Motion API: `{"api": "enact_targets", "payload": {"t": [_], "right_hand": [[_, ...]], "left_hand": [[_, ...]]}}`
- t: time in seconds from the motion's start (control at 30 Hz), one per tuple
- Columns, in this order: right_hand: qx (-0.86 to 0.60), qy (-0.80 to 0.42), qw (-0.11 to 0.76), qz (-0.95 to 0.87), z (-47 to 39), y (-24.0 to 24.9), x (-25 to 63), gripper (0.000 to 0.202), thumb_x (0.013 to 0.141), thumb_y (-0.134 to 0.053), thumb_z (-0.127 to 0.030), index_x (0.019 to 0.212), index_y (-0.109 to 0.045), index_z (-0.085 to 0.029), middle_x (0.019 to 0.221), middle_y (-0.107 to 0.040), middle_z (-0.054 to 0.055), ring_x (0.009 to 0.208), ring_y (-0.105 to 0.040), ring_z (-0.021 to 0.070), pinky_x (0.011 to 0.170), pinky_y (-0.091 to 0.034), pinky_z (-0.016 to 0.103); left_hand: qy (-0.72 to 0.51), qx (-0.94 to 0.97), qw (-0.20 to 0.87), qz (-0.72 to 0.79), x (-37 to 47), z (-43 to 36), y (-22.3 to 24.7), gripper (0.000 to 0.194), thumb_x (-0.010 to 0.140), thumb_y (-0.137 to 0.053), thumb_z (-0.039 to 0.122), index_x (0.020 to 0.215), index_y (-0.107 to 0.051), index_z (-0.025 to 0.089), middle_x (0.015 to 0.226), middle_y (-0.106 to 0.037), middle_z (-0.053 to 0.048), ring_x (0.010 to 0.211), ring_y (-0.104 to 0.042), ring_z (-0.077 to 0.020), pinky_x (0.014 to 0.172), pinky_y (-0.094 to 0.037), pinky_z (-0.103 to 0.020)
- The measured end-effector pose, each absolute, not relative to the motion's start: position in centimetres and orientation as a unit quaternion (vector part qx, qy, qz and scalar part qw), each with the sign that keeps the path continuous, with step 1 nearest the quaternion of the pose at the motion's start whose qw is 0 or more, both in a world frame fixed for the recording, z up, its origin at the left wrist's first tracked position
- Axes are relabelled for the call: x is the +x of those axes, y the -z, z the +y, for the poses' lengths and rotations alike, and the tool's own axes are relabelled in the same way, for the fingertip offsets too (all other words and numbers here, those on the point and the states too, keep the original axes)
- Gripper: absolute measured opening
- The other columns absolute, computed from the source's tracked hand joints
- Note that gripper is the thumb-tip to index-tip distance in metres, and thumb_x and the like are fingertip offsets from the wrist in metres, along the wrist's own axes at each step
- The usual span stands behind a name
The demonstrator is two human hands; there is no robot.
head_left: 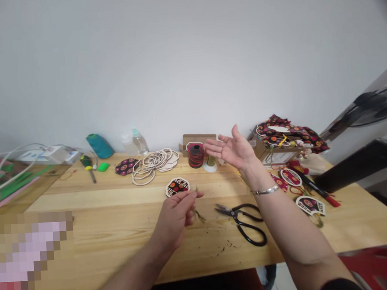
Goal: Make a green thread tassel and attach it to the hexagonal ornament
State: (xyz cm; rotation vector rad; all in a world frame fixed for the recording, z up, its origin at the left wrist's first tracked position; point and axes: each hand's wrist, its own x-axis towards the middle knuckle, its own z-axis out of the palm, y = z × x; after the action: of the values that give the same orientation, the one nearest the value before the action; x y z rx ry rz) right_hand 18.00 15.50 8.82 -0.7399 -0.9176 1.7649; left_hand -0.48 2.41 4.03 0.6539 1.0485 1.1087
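My left hand (179, 213) is closed in a pinch on a thin olive-green cord (200, 216), whose ends stick out past the fingers. Just beyond it lies a round patterned ornament (177, 185) with a pale cut-out frame. My right hand (229, 149) is raised palm up with its fingers spread and nothing in it, a silver bracelet at the wrist. It is nearest to a spool of olive cord (211, 161) and a dark red spool (196, 157). Black-handled scissors (241, 220) lie on the wooden table (120, 235) between the forearms, blades partly apart.
Wooden rings (154, 164), a patterned cloth piece (126, 166), a teal thread cone (99, 146) and a screwdriver (88, 168) lie at the back left. At the right are a cardboard box (262, 152) with patterned fabric, more ornaments (310, 205) and a black post (356, 164).
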Motion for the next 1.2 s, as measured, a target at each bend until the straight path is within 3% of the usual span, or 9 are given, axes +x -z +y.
{"api": "enact_targets", "payload": {"t": [0.43, 0.63, 0.77, 0.87, 0.93, 1.0, 1.07, 1.13, 1.2], "right_hand": [[-0.422, -0.468, 0.519, -0.578, 13.1, -15.1, 21.3, 0.084, 0.067, -0.026, -0.089, 0.095, -0.064, -0.020, 0.106, -0.066, 0.016, 0.098, -0.063, 0.0299, 0.073, -0.049, 0.043], [-0.466, -0.393, 0.530, -0.590, 9.9, -19.1, 22.0, 0.079, 0.085, -0.011, -0.074, 0.108, -0.062, -0.018, 0.114, -0.064, 0.014, 0.100, -0.064, 0.0272, 0.077, -0.048, 0.042], [-0.412, -0.393, 0.516, -0.639, 9.8, -18.9, 22.5, 0.066, 0.090, -0.018, -0.066, 0.112, -0.056, -0.016, 0.111, -0.065, 0.014, 0.096, -0.067, 0.0232, 0.083, -0.049, 0.041], [-0.430, -0.393, 0.414, -0.700, 10.7, -16.1, 22.9, 0.060, 0.089, -0.032, -0.064, 0.115, -0.054, -0.015, 0.108, -0.067, 0.015, 0.090, -0.068, 0.0227, 0.081, -0.052, 0.039], [-0.514, -0.330, 0.254, -0.750, 10.8, -13.4, 23.4, 0.050, 0.090, -0.039, -0.056, 0.111, -0.058, -0.015, 0.109, -0.067, 0.016, 0.090, -0.068, 0.0237, 0.079, -0.052, 0.038], [-0.628, -0.152, 0.056, -0.761, 10.1, -10.5, 24.1, 0.036, 0.087, -0.052, -0.042, 0.103, -0.064, -0.012, 0.102, -0.069, 0.019, 0.092, -0.067, 0.0293, 0.080, -0.051, 0.041], [-0.701, 0.014, -0.059, -0.711, 8.3, -7.9, 24.8, 0.027, 0.086, -0.053, -0.026, 0.097, -0.066, -0.006, 0.096, -0.068, 0.025, 0.093, -0.065, 0.0365, 0.078, -0.050, 0.047], [-0.692, 0.037, -0.064, -0.718, 5.8, -5.5, 25.3, 0.026, 0.088, -0.046, -0.021, 0.097, -0.066, -0.006, 0.094, -0.067, 0.023, 0.088, -0.067, 0.0340, 0.075, -0.052, 0.044], [-0.620, -0.046, -0.005, -0.783, 3.1, -3.4, 25.6, 0.028, 0.088, -0.047, -0.022, 0.108, -0.063, -0.010, 0.105, -0.066, 0.018, 0.095, -0.066, 0.0277, 0.083, -0.052, 0.039]], "left_hand": [[-0.470, 0.279, 0.696, 0.466, -1.5, 0.7, -3.1, 0.028, 0.065, -0.075, 0.035, 0.077, -0.071, 0.010, 0.050, -0.033, 0.008, 0.044, -0.021, -0.0020, 0.041, -0.015, -0.017], [-0.450, 0.281, 0.695, 0.486, -3.0, -0.7, -2.4, 0.034, 0.063, -0.076, 0.039, 0.078, -0.071, 0.009, 0.050, -0.033, 0.008, 0.044, -0.020, -0.0021, 0.041, -0.013, -0.017], [-0.423, 0.269, 0.698, 0.512, -4.2, -1.6, -1.7, 0.037, 0.061, -0.078, 0.041, 0.078, -0.072, 0.009, 0.049, -0.033, 0.009, 0.044, -0.019, -0.0017, 0.041, -0.011, -0.018], [-0.410, 0.259, 0.704, 0.518, -4.8, -2.2, -1.6, 0.035, 0.061, -0.079, 0.039, 0.079, -0.072, 0.008, 0.050, -0.033, 0.008, 0.044, -0.020, -0.0017, 0.042, -0.012, -0.018], [-0.406, 0.250, 0.709, 0.520, -4.8, -2.5, -1.6, 0.035, 0.060, -0.080, 0.037, 0.078, -0.073, 0.008, 0.049, -0.034, 0.008, 0.044, -0.020, -0.0013, 0.041, -0.012, -0.017], [-0.405, 0.239, 0.713, 0.520, -4.7, -2.7, -1.6, 0.033, 0.060, -0.080, 0.036, 0.077, -0.073, 0.008, 0.050, -0.034, 0.008, 0.044, -0.019, -0.0009, 0.041, -0.012, -0.017], [-0.409, 0.228, 0.714, 0.521, -4.6, -2.7, -1.4, 0.032, 0.061, -0.079, 0.035, 0.077, -0.073, 0.008, 0.051, -0.033, 0.008, 0.044, -0.019, -0.0007, 0.040, -0.012, -0.016], [-0.412, 0.219, 0.715, 0.521, -4.3, -2.6, -1.3, 0.031, 0.062, -0.079, 0.034, 0.078, -0.073, 0.008, 0.051, -0.033, 0.008, 0.045, -0.019, -0.0007, 0.040, -0.013, -0.015], [-0.412, 0.212, 0.716, 0.522, -4.1, -2.4, -1.2, 0.029, 0.062, -0.079, 0.033, 0.077, -0.074, 0.008, 0.051, -0.034, 0.008, 0.045, -0.019, -0.0006, 0.040, -0.014, -0.015]]}}
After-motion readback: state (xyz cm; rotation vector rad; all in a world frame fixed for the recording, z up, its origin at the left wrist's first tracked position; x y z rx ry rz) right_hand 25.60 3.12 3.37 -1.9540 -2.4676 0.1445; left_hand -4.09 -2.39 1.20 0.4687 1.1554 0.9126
